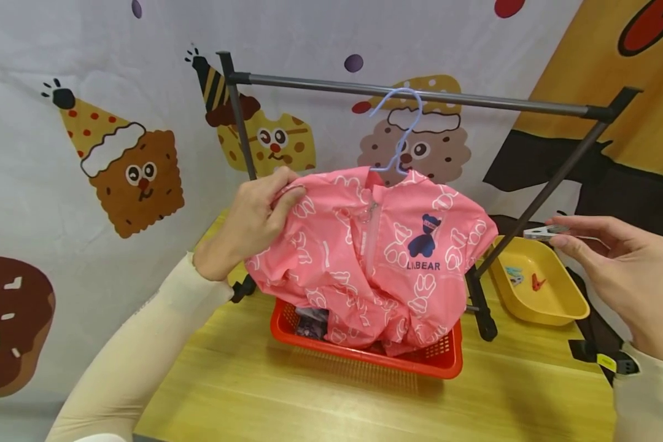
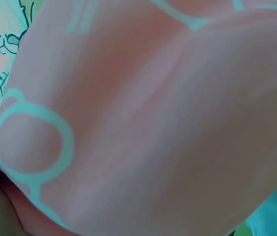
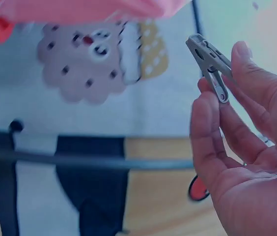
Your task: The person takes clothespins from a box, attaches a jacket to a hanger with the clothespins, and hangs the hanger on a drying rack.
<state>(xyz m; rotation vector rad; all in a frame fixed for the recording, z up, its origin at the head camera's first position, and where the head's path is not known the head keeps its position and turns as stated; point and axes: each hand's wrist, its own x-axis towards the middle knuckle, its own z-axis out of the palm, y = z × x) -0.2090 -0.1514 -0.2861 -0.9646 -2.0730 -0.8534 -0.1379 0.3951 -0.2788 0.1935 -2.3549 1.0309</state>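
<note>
A pink jacket [image 1: 331, 258] with white bear outlines hangs on a lilac hanger [image 1: 403, 132], hooked over the dark rack's top bar. At the jacket's left shoulder my left hand [image 1: 254, 215] grips the fabric between thumb and fingers. The pink cloth [image 2: 128, 128] fills most of the left wrist view and hides the fingertips. Off to the right of the jacket, my right hand [image 1: 630, 264] pinches a grey clothespin [image 1: 546, 231] between thumb and fingers. In the right wrist view the clothespin [image 3: 209, 64] points away from the hand, apart from the jacket.
Below the jacket a red basket [image 1: 364, 356] holds dark patterned cloth [image 1: 311, 322]. A yellow tray [image 1: 552, 313] with several clothespins [image 1: 538, 282] stands at the right. The rack's right leg [image 1: 552, 184] slants between jacket and right hand. A cartoon-printed curtain [image 1: 320, 37] hangs behind.
</note>
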